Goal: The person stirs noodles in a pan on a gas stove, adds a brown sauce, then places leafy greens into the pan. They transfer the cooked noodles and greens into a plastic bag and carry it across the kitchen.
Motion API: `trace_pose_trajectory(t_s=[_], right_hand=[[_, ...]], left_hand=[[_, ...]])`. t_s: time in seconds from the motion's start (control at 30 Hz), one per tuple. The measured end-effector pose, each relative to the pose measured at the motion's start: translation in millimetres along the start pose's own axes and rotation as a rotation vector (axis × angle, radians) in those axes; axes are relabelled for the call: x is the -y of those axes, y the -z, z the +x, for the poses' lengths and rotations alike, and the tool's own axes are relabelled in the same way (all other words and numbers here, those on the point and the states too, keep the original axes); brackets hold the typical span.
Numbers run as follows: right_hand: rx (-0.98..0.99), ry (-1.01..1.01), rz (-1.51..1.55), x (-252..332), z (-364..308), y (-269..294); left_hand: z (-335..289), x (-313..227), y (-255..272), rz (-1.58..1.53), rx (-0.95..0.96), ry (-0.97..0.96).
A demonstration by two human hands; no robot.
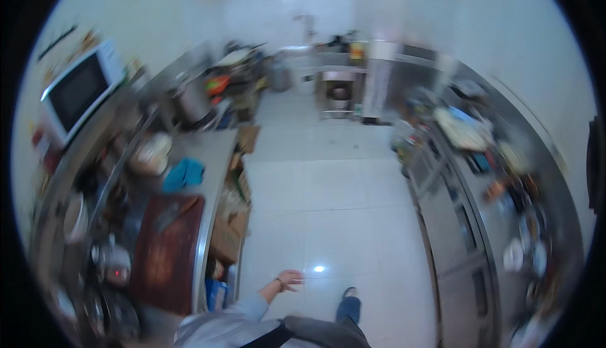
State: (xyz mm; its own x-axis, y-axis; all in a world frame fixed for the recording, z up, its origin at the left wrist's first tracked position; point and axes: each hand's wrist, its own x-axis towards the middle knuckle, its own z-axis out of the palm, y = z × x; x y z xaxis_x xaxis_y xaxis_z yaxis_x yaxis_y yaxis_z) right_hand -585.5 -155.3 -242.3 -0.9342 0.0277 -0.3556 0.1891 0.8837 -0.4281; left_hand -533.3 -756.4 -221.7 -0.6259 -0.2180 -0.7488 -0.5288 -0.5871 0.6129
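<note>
My left hand (pixel 290 280) hangs over the tiled floor, in front of my body, with a band at its wrist. Its fingers look loosely stretched and apart, and I see nothing in them. My right hand is out of the picture. Nearest to the left hand is the left steel counter (pixel 214 158), with a dark red cutting board (pixel 167 247) on it. A cleaver (pixel 170 215) with a wooden handle lies on the board. Beyond the board is a crumpled teal cloth (pixel 184 175).
White floor tiles (pixel 315 184) run between the counters. Cardboard boxes (pixel 225 239) fill the left counter's lower shelf, below a white microwave (pixel 82 92) higher up. A steel cabinet counter (pixel 451 222) with cluttered kitchenware stands on the right. A large pot (pixel 189 102) stands farther back.
</note>
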Motion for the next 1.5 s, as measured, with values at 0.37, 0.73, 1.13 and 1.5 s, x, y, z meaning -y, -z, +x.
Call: trace_pose_trajectory(t_s=[0.37, 0.73, 1.13, 1.5], right_hand=[[0.433, 0.386, -0.637, 410.6, 446.0, -2.9], [0.073, 1.378, 0.02, 1023.4, 557.6, -181.1], [0.133, 0.239, -0.357, 953.3, 841.1, -209.6], [0.383, 1.011, 0.17, 1636.3, 1048.1, -399.8]], left_hand=[[-49.1, 41.9, 179.3, -0.512, -0.866, 0.191], [171.2, -264.2, 239.9, -0.199, -1.062, 0.202], [512.3, -832.5, 516.7, -0.657, -0.862, -0.749], [624.9, -857.4, 449.7, -1.051, -0.757, 0.002]])
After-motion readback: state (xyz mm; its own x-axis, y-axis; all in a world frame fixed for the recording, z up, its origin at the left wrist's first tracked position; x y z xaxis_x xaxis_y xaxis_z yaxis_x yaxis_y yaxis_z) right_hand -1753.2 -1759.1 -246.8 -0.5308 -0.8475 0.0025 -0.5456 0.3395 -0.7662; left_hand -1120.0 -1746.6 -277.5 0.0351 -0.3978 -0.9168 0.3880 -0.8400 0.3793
